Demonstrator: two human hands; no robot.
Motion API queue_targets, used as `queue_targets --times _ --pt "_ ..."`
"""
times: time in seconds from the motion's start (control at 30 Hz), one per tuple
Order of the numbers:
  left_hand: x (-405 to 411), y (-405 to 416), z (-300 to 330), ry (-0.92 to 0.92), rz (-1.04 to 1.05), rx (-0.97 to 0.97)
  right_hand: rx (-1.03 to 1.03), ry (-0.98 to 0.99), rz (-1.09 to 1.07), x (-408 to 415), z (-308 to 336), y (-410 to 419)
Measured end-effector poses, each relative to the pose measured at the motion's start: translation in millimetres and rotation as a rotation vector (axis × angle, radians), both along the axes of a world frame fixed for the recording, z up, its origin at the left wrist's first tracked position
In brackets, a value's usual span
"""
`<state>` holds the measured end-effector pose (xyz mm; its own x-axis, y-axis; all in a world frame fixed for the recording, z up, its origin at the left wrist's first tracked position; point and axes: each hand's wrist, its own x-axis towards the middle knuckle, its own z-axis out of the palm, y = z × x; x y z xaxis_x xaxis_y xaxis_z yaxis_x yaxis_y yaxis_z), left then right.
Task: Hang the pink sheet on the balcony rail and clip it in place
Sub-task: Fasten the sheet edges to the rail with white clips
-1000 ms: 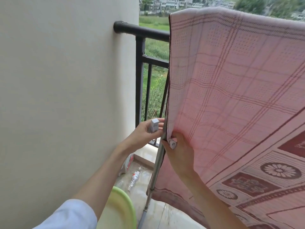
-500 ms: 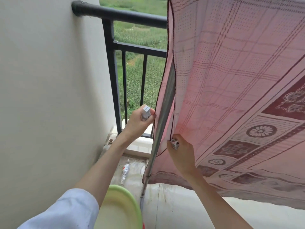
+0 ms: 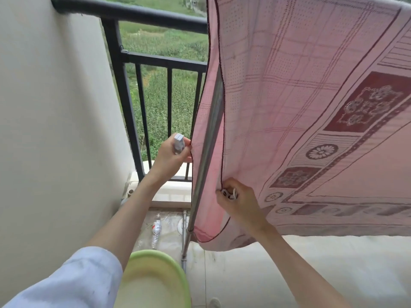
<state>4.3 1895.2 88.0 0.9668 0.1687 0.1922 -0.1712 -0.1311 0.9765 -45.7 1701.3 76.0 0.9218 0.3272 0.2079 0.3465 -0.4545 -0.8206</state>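
Change: since the earlier frames the view has tipped down; the left hand has closed in on the sheet's edge, and the right hand keeps its grip.
Pink sheet (image 3: 300,107): draped over the balcony rail (image 3: 133,12), filling the right of the frame, its left border hanging centre.
Left hand (image 3: 172,155): centre, grasping a grey clip (image 3: 178,142), fingertips touching the sheet's outer edge.
Right hand (image 3: 239,202): lower centre, pinching the sheet's dark-trimmed edge along with a white clip (image 3: 229,194).
Metal pole (image 3: 209,138): slants between the two sheet layers.
Green basin (image 3: 153,283): bottom centre.
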Motion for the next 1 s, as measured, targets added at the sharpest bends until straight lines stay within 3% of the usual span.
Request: queue_targets --times 0.1,0.23,0.4,0.53,0.77,1.0 --pt "5 6 -1 0.012 0.018 0.046 -0.029 0.016 0.164 -7 5 10" --pt "15 10 3 0.002 0.032 0.136 0.156 0.433 0.308 1 28 -5" --pt "37 18 11 -0.006 0.091 0.152 0.163 0.603 0.388 14 31 -18" --pt "28 14 3 -0.021 0.085 0.124 0.077 0.541 0.224 16 10 0" --pt "4 24 -1 -0.057 0.075 0.127 -0.076 0.125 -0.084 33 -12 62" --pt "-9 15 1 -0.018 0.027 0.061 -0.128 0.009 -0.189 44 -24 78"
